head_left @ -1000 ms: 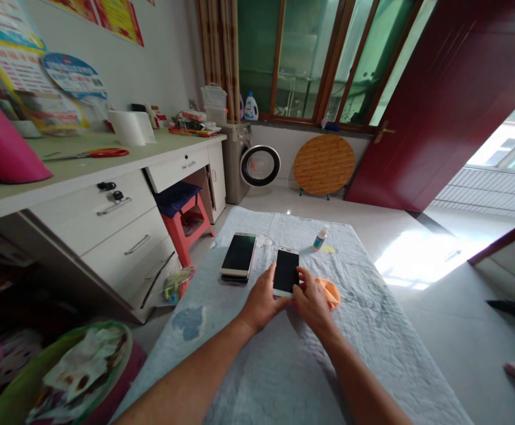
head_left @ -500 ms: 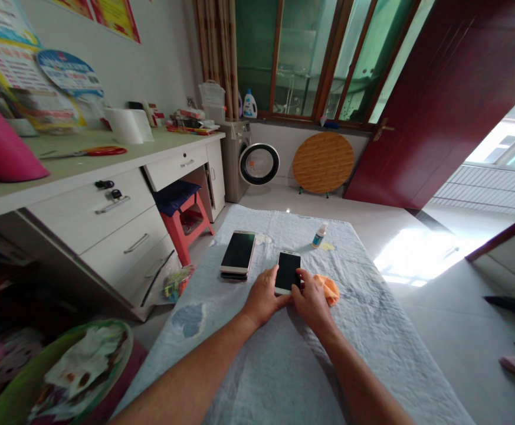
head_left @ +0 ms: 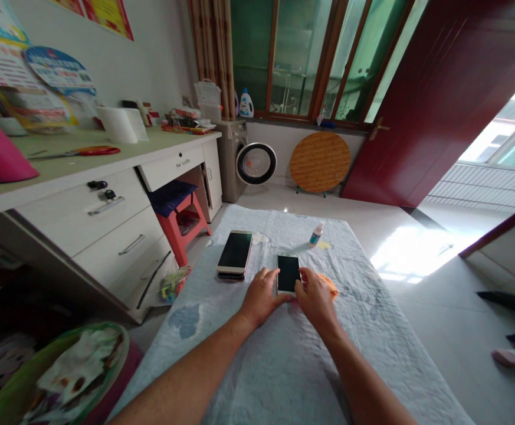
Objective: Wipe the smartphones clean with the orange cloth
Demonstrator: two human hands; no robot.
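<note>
A white phone (head_left: 288,273) with a dark screen lies face up on the pale blue cloth covering the table (head_left: 257,366). My left hand (head_left: 261,293) grips its near left edge, fingers curled beside it. My right hand (head_left: 314,299) pinches its near right edge. An orange cloth (head_left: 331,286) lies just behind my right hand, mostly hidden by it. To the left of the white phone sits a stack of phones (head_left: 235,255), a gold-edged one on top.
A small spray bottle (head_left: 315,234) stands near the table's far edge, beside a yellow scrap. A white desk with drawers (head_left: 107,206) and a red stool (head_left: 178,215) stand left. A bowl of scraps (head_left: 62,378) sits near left. The red door (head_left: 434,112) stands open.
The white phone, held tilted up between both hands before, has come down flat onto the cloth. Both hands have lowered with it and stay on its near edges.
</note>
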